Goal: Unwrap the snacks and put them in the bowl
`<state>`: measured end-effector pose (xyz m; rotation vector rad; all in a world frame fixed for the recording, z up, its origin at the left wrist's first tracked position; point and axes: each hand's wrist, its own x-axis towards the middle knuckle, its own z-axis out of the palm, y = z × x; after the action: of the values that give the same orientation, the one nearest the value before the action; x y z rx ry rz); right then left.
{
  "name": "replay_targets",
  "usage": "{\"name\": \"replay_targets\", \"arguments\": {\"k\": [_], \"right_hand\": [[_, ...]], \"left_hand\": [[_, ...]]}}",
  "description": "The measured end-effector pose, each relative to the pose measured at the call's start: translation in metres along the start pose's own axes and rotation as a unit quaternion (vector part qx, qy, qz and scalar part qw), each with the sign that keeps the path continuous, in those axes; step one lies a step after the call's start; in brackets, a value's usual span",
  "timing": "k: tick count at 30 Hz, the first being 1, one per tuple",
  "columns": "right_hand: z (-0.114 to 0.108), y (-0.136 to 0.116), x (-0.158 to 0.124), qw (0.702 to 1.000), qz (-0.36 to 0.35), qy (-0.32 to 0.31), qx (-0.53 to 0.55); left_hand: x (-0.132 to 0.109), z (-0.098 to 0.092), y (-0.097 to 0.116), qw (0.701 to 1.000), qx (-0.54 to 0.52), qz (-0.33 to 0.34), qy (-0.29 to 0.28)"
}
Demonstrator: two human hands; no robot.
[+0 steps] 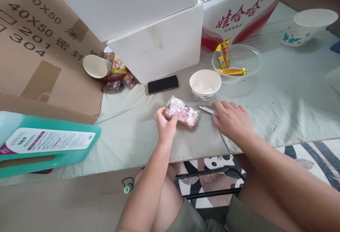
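My left hand (pixel 166 124) is closed on the left end of a shiny, see-through snack packet (pixel 182 112) with pink and red print, thumb on top. The packet lies low over the cloth, a little tilted. My right hand (pixel 232 118) rests palm down at the right, its fingers over the handle of a slim white utility knife (pixel 208 110). The knife's metal tip points left towards the packet; the rest of the handle is hidden under the hand. Just beyond both hands stands a white paper bowl (pixel 205 85).
A black phone (pixel 163 84) lies behind the packet. A clear plastic bowl (pixel 255 63) holds yellow snack sticks (pixel 225 56). Wrapped snacks (pixel 113 86) and a tipped paper cup (pixel 97 66) sit by the cardboard box (pixel 53 83). White boxes (pixel 159 44) line the back; a green jug (pixel 77 154) lies left.
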<state>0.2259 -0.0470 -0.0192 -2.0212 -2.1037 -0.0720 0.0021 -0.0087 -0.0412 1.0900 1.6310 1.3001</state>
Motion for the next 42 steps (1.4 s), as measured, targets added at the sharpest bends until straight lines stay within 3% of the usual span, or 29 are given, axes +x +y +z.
{"name": "replay_targets", "arguments": {"k": [2, 4, 7, 9, 12, 16, 21, 24, 29, 32, 36, 39, 42], "right_hand": [[0.003, -0.003, 0.000, 0.998, -0.040, 0.013, 0.054], [0.008, -0.009, 0.001, 0.986, -0.103, 0.020, 0.132], [0.017, -0.017, 0.005, 0.958, -0.180, 0.027, 0.223], [0.022, -0.022, 0.007, 0.948, -0.202, 0.023, 0.247], [0.027, -0.026, 0.010, 0.947, -0.201, -0.003, 0.250], [0.025, -0.023, 0.013, 0.951, -0.204, -0.035, 0.231], [0.024, -0.009, 0.014, 0.946, -0.212, -0.004, 0.246], [0.023, 0.003, 0.016, 0.957, -0.168, 0.019, 0.237], [0.013, 0.021, 0.018, 0.974, -0.051, 0.068, 0.212], [0.005, 0.018, 0.014, 0.957, -0.050, 0.093, 0.270], [0.004, 0.005, 0.008, 0.932, -0.190, 0.012, 0.310], [0.010, 0.002, 0.009, 0.935, -0.201, -0.043, 0.288], [0.012, 0.007, 0.012, 0.934, -0.193, -0.037, 0.299]], "left_hand": [[0.006, -0.009, 0.001, 0.994, 0.067, 0.087, 0.015], [0.011, -0.014, 0.005, 0.981, 0.103, 0.161, -0.044], [0.014, -0.016, 0.008, 0.963, 0.123, 0.182, -0.155], [0.016, -0.015, 0.008, 0.962, 0.126, 0.176, -0.166], [0.020, -0.014, 0.006, 0.975, 0.100, 0.167, -0.109], [0.029, -0.022, 0.007, 0.997, -0.002, 0.071, -0.029], [0.044, -0.038, 0.011, 0.995, -0.091, -0.018, 0.043], [0.050, -0.047, 0.011, 0.993, -0.074, -0.057, 0.075], [0.055, -0.055, 0.005, 0.993, -0.014, -0.096, 0.062], [0.055, -0.057, 0.003, 0.997, 0.008, -0.039, 0.061], [0.051, -0.060, -0.001, 0.983, 0.112, 0.138, -0.050], [0.049, -0.061, -0.005, 0.959, 0.203, 0.164, -0.112], [0.049, -0.062, -0.004, 0.958, 0.193, 0.178, -0.117]]}}
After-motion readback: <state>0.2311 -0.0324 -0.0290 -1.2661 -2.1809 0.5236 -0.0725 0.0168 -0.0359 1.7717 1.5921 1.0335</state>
